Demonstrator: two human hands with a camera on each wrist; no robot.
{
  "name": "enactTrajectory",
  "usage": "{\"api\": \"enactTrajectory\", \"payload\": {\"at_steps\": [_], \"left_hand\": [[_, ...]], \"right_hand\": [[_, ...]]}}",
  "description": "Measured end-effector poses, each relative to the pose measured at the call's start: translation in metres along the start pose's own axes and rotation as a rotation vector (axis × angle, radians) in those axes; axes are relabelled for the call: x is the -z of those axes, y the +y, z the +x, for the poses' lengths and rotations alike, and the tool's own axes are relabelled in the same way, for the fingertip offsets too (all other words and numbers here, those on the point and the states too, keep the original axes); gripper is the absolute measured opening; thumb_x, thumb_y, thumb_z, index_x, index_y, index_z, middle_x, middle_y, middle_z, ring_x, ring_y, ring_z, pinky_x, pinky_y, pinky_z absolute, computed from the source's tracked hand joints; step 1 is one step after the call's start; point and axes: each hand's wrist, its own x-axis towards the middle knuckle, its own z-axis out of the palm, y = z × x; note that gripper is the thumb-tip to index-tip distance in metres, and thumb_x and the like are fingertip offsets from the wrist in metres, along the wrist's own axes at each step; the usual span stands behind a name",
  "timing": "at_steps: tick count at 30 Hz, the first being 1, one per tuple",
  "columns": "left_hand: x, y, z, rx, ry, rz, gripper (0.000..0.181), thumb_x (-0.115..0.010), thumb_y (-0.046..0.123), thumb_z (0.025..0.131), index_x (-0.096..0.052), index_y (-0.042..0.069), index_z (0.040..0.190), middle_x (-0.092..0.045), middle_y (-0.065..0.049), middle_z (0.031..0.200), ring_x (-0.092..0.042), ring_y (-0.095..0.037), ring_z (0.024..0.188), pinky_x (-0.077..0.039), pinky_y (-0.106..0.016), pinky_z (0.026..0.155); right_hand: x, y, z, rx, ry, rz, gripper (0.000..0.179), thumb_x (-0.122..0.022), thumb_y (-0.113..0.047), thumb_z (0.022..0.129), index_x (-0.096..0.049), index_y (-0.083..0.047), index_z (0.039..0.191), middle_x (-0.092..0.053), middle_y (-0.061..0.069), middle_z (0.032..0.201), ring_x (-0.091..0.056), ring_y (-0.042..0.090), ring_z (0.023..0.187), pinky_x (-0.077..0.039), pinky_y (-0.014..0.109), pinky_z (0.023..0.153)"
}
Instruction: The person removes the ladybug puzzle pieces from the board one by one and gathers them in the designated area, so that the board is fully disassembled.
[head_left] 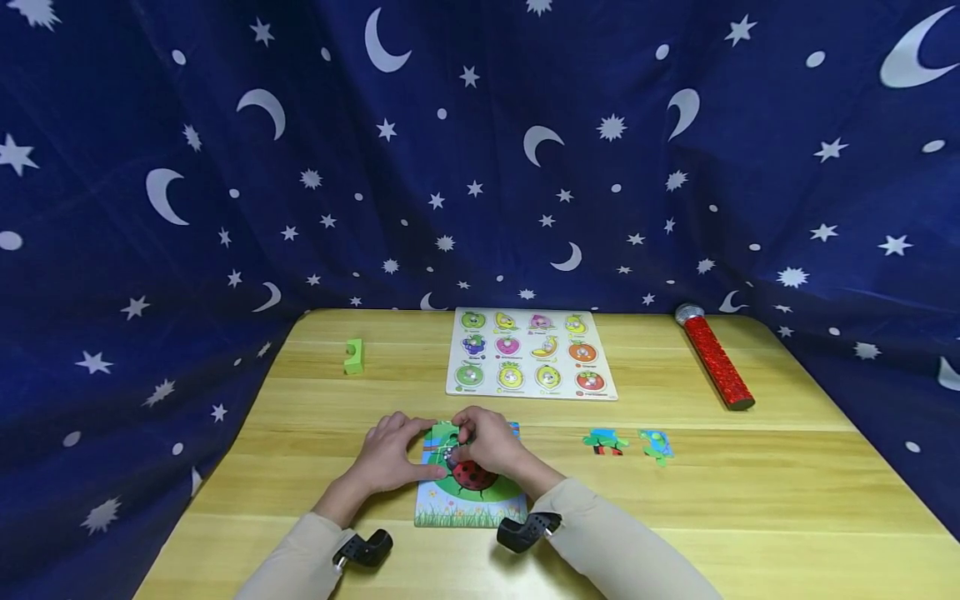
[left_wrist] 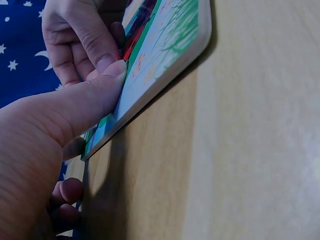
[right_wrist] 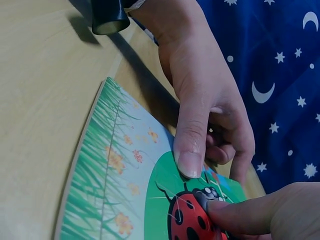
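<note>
A ladybug jigsaw puzzle (head_left: 471, 510) in a flat board lies at the front of the table, with grass and flowers along its near edge. My left hand (head_left: 386, 458) spans its left side, thumb extended and pressing the picture, other fingers at the far left corner. In the right wrist view the left thumb (right_wrist: 191, 162) rests just beside the ladybug (right_wrist: 187, 215). My right hand (head_left: 491, 442) reaches over the upper part, its curled fingers and thumb pinching a green puzzle piece (head_left: 446, 433) near the ladybug's head. The fingers partly hide this piece.
Two loose clusters of puzzle pieces, one with red and black (head_left: 606, 442) and one blue and green (head_left: 657, 446), lie to the right. Behind are a fruit peg board (head_left: 531, 354), a green notched block (head_left: 354, 357) and a red glittery microphone (head_left: 716, 358). A starry curtain (head_left: 480, 167) surrounds the table.
</note>
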Motion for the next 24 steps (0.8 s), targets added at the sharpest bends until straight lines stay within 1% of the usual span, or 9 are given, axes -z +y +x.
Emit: {"api": "enactTrajectory", "payload": {"at_steps": [7, 10, 15, 19, 24], "left_hand": [[0.0007, -0.0015, 0.0015, -0.002, 0.008, 0.005, 0.079, -0.082, 0.061, 0.067, -0.062, 0.020, 0.132, -0.049, 0.002, 0.097, -0.043, -0.017, 0.094, -0.035, -0.040, 0.086], [0.0011, -0.0023, 0.0010, -0.006, 0.011, 0.010, 0.079, -0.082, 0.061, 0.067, -0.062, 0.020, 0.132, -0.050, 0.002, 0.097, -0.043, -0.017, 0.094, -0.035, -0.041, 0.086], [0.0011, -0.0024, -0.0004, -0.011, 0.010, 0.015, 0.080, -0.082, 0.061, 0.067, -0.062, 0.019, 0.132, -0.049, 0.002, 0.096, -0.042, -0.016, 0.092, -0.036, -0.041, 0.085], [0.0007, -0.0014, -0.0009, -0.014, 0.009, 0.013, 0.080, -0.082, 0.061, 0.067, -0.062, 0.018, 0.132, -0.049, 0.002, 0.094, -0.042, -0.016, 0.091, -0.035, -0.039, 0.083], [0.0006, 0.0000, -0.0010, -0.016, 0.006, 0.007, 0.080, -0.082, 0.061, 0.067, -0.062, 0.018, 0.132, -0.049, 0.002, 0.094, -0.042, -0.016, 0.091, -0.035, -0.040, 0.083]], "right_hand": [[0.0001, 0.0016, 0.0003, 0.030, 0.006, 0.012, 0.040, -0.081, -0.003, 0.076, -0.065, 0.003, 0.112, -0.067, 0.007, 0.083, -0.056, 0.005, 0.069, -0.048, 0.018, 0.064], [0.0002, 0.0022, 0.0001, 0.047, 0.007, -0.003, 0.039, -0.081, -0.005, 0.077, -0.065, 0.003, 0.112, -0.068, 0.006, 0.083, -0.056, 0.005, 0.070, -0.048, 0.018, 0.065], [0.0004, 0.0028, -0.0007, 0.070, -0.017, -0.035, 0.041, -0.082, -0.008, 0.078, -0.063, 0.001, 0.113, -0.067, 0.006, 0.085, -0.055, 0.004, 0.071, -0.048, 0.018, 0.065], [-0.0001, 0.0041, -0.0014, 0.076, -0.023, -0.022, 0.043, -0.082, -0.006, 0.077, -0.061, 0.000, 0.114, -0.066, 0.005, 0.085, -0.055, 0.004, 0.070, -0.048, 0.019, 0.065], [-0.0002, 0.0057, -0.0019, 0.092, -0.010, 0.003, 0.042, -0.081, -0.003, 0.077, -0.061, 0.002, 0.114, -0.066, 0.006, 0.084, -0.055, 0.004, 0.070, -0.047, 0.018, 0.064]]}}
